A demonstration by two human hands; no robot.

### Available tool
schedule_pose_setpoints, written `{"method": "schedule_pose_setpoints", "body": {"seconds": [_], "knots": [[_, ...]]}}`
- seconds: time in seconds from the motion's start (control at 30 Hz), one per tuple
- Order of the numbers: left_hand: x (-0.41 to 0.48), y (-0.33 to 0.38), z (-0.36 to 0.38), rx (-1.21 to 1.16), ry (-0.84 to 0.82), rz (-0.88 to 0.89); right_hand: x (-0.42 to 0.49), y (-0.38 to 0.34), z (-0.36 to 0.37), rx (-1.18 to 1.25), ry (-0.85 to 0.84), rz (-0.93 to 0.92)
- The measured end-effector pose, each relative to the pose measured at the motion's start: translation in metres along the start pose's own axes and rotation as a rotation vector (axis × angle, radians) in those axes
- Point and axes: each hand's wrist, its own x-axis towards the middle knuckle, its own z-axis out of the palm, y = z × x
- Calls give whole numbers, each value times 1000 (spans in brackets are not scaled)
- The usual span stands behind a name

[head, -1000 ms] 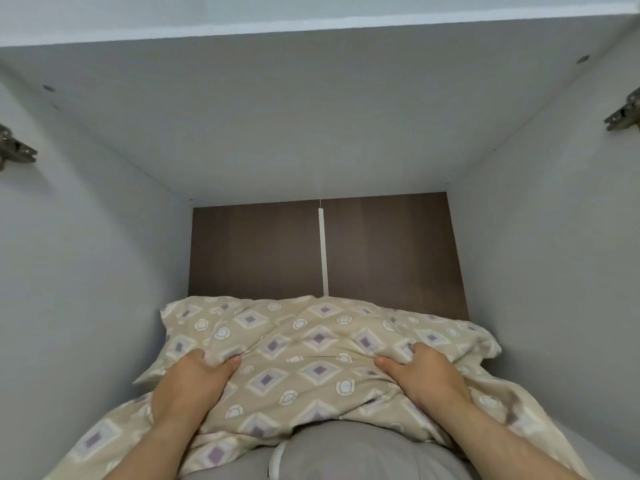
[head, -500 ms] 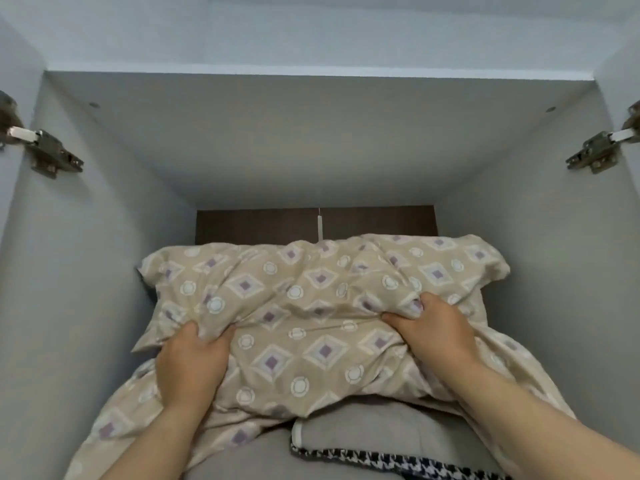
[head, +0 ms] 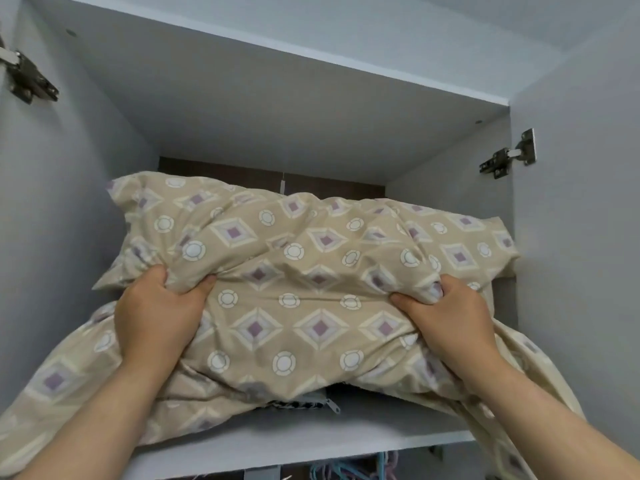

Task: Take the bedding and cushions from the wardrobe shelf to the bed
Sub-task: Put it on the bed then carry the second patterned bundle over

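Observation:
A beige pillow (head: 304,258) with purple diamonds and white circles fills the upper wardrobe shelf (head: 311,441), and its loose cover hangs over the front edge on both sides. My left hand (head: 159,313) clutches a fold of the fabric on the pillow's left side. My right hand (head: 446,317) clutches a fold on its right side. Under the pillow, a grey cushion with a black-and-white houndstooth edge and a zipper (head: 311,405) peeks out; most of it is hidden.
The shelf is a white box with a dark brown back panel (head: 332,183). Metal door hinges sit on the left wall (head: 27,81) and on the right wall (head: 509,157). Below the shelf edge, pastel clothes hangers (head: 349,471) show.
The pillow has come forward and up, nearer the shelf's front edge. The view has pulled back, so the shelf front and the hangers below now show. Both hands kept their grip.

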Motion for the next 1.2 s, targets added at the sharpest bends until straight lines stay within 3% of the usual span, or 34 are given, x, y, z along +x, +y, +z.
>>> {"method": "schedule_pose_setpoints", "body": {"seconds": [0.57,0.83,1.2], "knots": [[-153,119,-151,68,-127,-48,-144,-5,-202,-106,-66,60],[-201,145,-217,78,-175,-104,-211,-26,-269,-166,-78,113],[-227,148,-251,-106,-314,-123,-286,-90,-332,-330,17,222]]}}
